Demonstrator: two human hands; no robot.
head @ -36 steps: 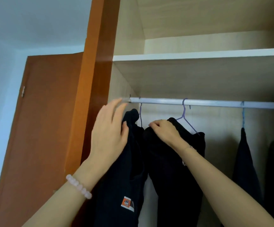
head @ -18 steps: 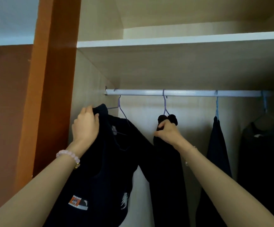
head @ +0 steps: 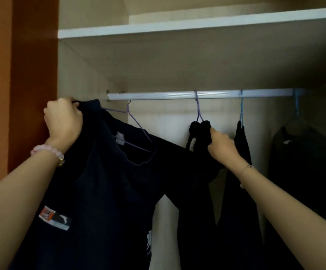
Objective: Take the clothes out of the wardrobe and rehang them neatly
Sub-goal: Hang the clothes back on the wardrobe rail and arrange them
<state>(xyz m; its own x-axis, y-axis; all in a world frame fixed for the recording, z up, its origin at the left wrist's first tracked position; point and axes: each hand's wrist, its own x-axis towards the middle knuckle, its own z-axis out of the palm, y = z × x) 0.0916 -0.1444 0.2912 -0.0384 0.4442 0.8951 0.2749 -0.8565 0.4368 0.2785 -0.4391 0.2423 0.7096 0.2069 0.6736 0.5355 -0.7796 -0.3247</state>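
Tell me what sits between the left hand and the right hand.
Head view: the dark T-shirt the left hand grips spans most of the gap, a purple hanger in its neck. The right hand grips a black garment.

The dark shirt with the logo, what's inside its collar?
A purple wire hanger and a white tag show inside the dark shirt. The hanger's left end hides under cloth the left hand grips.

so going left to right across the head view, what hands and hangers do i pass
left hand gripping the navy shirt → first purple hanger → second purple hanger carrying the black garment → right hand gripping that garment → blue hanger → far blue hanger
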